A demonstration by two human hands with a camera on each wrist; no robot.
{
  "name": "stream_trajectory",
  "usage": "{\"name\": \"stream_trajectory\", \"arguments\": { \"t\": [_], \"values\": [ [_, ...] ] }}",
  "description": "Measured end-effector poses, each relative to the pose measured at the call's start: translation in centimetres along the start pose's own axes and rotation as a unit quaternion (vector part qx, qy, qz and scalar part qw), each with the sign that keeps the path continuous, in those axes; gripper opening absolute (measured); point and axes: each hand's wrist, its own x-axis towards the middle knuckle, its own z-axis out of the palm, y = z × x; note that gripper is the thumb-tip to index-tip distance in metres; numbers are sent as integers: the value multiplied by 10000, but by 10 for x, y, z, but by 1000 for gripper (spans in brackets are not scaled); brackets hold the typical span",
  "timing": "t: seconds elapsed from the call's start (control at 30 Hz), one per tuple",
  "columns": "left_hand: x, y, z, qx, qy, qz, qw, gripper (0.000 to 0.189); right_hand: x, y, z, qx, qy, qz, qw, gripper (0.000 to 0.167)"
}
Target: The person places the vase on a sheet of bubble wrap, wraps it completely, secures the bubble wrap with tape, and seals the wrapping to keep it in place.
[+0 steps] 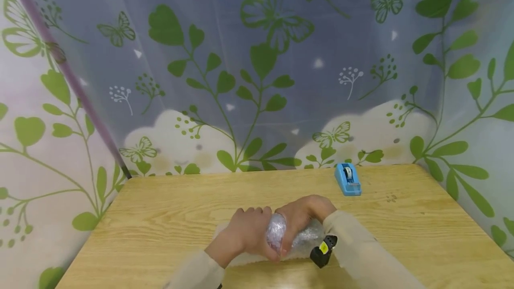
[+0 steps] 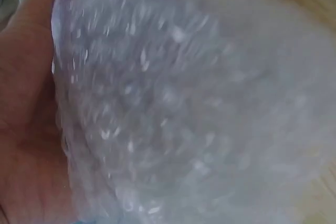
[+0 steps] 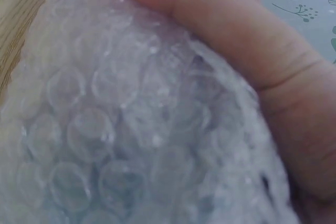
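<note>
A bundle of clear bubble wrap [image 1: 277, 230] lies near the front middle of the table, and a flatter part of the wrap spreads out beneath it. My left hand [image 1: 250, 232] grips its left side, thumb toward me and fingers over the far side. From the right, my right hand [image 1: 299, 218] holds it, the thumb across the near side close to the left thumb. In the left wrist view the bubble wrap [image 2: 157, 98] fills the picture beside the palm. Close up in the right wrist view, the bubbles [image 3: 89, 135] show; what is inside cannot be made out.
A blue tape dispenser [image 1: 348, 179] with a roll in it stands at the back right of the wooden table [image 1: 168, 208]. A curtain [image 1: 225, 79] printed with leaves and butterflies hangs behind and at both sides. A small black device [image 1: 323, 251] sits at the right wrist.
</note>
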Motion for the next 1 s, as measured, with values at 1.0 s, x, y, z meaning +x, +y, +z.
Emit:
{"name": "stream_trajectory", "arguments": {
  "t": [1.0],
  "values": [
    [-6,3,24,782,1664,436,9820,76,-5,6,3,251,328,101,9991,49]
  ]
}}
